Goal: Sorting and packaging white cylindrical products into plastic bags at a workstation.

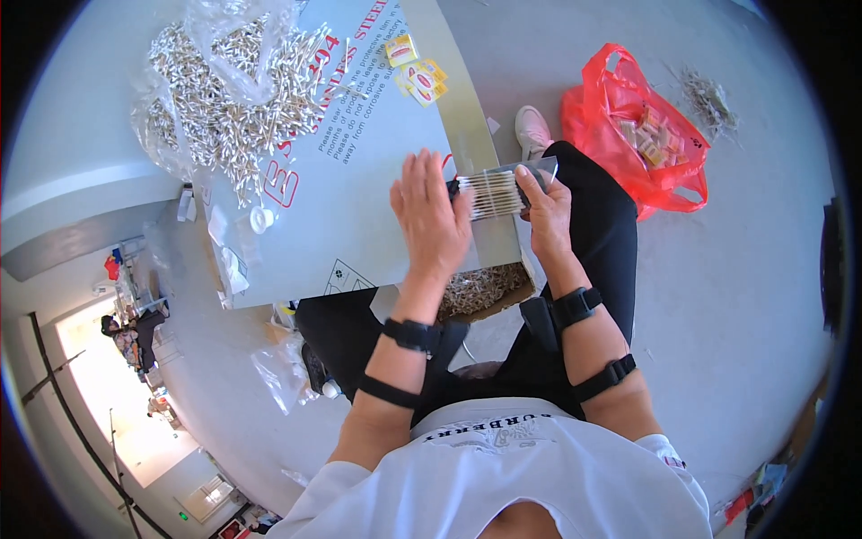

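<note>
A flat row of cotton swabs [492, 194] in a clear plastic bag [541, 167] is held above the near right edge of the table. My right hand [549, 214] pinches the bag's right end between thumb and fingers. At the other end is my left hand [429, 214], its fingers stretched out flat and its thumb against or close to the swabs' left ends. Whether that thumb presses on them I cannot tell. A large heap of loose cotton swabs [233, 99] lies on the table at the far left, partly covered by clear plastic film.
Yellow-and-white printed cards [420, 79] lie on the film-covered metal tabletop [350, 211], a small white ring [261, 220] at its left. Under the near edge stands a cardboard box [489, 292] of swabs. A red plastic bag [597, 112] holding packets sits on the floor, right.
</note>
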### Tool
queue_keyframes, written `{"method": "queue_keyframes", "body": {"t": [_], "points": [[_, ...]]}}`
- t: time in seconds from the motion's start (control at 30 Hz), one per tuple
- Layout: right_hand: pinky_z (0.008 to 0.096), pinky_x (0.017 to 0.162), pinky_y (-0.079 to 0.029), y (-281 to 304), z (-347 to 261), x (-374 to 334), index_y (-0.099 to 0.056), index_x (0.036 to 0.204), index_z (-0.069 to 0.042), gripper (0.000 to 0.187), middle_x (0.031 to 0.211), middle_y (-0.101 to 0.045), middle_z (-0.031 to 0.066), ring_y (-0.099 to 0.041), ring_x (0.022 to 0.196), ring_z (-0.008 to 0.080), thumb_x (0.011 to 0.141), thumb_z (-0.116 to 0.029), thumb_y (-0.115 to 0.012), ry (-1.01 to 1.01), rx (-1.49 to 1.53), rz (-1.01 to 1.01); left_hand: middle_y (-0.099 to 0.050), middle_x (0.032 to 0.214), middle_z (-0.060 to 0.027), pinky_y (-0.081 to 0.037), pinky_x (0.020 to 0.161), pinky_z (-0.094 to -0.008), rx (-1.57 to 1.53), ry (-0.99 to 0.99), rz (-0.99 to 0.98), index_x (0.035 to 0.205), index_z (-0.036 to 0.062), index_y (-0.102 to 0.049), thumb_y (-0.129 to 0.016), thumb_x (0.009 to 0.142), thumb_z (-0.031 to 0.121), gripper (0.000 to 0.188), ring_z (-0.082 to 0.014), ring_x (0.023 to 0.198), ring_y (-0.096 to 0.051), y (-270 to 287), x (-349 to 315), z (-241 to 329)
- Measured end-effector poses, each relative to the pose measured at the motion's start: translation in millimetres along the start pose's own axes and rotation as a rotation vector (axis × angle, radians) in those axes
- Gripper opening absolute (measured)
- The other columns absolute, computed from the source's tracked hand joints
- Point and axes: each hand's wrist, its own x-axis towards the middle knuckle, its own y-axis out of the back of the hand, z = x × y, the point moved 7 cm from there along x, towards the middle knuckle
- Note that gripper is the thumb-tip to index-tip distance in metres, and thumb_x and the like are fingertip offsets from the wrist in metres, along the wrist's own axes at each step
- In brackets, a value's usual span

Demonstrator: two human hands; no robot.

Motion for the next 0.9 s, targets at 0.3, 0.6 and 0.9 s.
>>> {"method": "queue_keyframes", "body": {"t": [0.3,0.6,0.9], "points": [[0.0191,0.053,-0.043,3,9,5,-0.066,0.086,-0.007,0.024,0.074,-0.063,-0.0042,-0.055,0.061,0.0022,0.09,-0.031,-0.069,-0.032,0.039,-0.052,-0.064,0.099,-0.0139,-0.047,0.085,-0.0397,-0.146,0.254,0.03,0.093,0.0007,-0.067,-0.079,0.073,0.018,0.03,-0.0264,0.095,-0.061,-19,158,-85],[0.0187,0.053,-0.044,1,9,2,-0.067,0.087,-0.007,0.021,0.074,-0.064,-0.0038,-0.057,0.061,0.0025,0.089,-0.027,-0.07,-0.051,0.069,-0.049,-0.064,0.075,-0.0084,-0.051,0.062,-0.0365,-0.538,0.5,-0.05,0.07,0.0021,-0.061,-0.085,0.059,0.011,0.028,-0.0225,0.068,-0.061,-42,155,-111],[0.0203,0.053,-0.038,-8,1,1,-0.07,0.083,-0.005,0.01,0.073,-0.065,-0.0033,-0.054,0.06,0.003,0.085,-0.014,-0.073,0.007,0.137,-0.067,-0.061,0.075,-0.0058,-0.035,0.043,-0.0211,-1.097,0.607,-0.121,0.089,-0.0038,-0.058,-0.07,0.075,-0.009,0.019,-0.0082,0.052,-0.049,-13,96,-78]]}}
